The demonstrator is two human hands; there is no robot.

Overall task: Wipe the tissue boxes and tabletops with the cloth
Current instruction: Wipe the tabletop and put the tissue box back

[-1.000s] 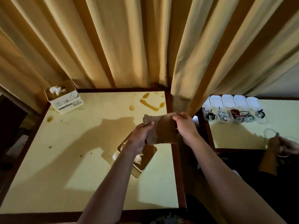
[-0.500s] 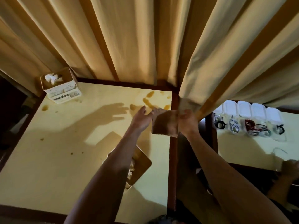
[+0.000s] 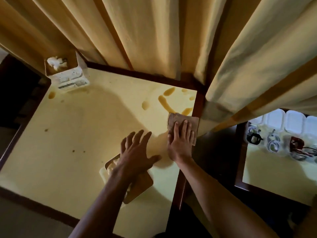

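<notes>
Right hand: the right hand (image 3: 181,143) lies flat, palm down, on the cloth (image 3: 184,125), fingers straight and close together, pressing rather than gripping.
Cloth: a brown folded square on the yellow tabletop (image 3: 82,134), at its right edge; its right side overlaps the dark wooden rim (image 3: 199,103).
Cloth and fingers: the fingertips (image 3: 185,122) reach about the middle of the cloth; the far half of it shows bare beyond them, and the palm covers the near part. The thumb lies along the cloth's left edge.
Spill: amber streaks and drops (image 3: 165,104) lie on the tabletop just beyond the cloth, and the nearest streak meets its far left corner. Smaller drops (image 3: 51,95) dot the left part of the table.
Left hand: the left hand (image 3: 137,152) is spread wide with fingers splayed and loose, holding nothing, just left of the right hand. Whether it rests on the tabletop or hovers above it cannot be told.
Near tissue box: a tissue box (image 3: 137,186) with a wooden lid lies under the left forearm, partly hidden, with white tissue showing at its left side.
Far tissue box: a second tissue box (image 3: 66,74) stands at the far left corner of the table, white tissue poking from its open top.
Curtains: yellow curtains (image 3: 154,40) hang behind the table and down to its far right corner.
Second table: to the right, apart from the first, another table (image 3: 267,170) carries a row of clear containers (image 3: 283,124) with cables and small items.
</notes>
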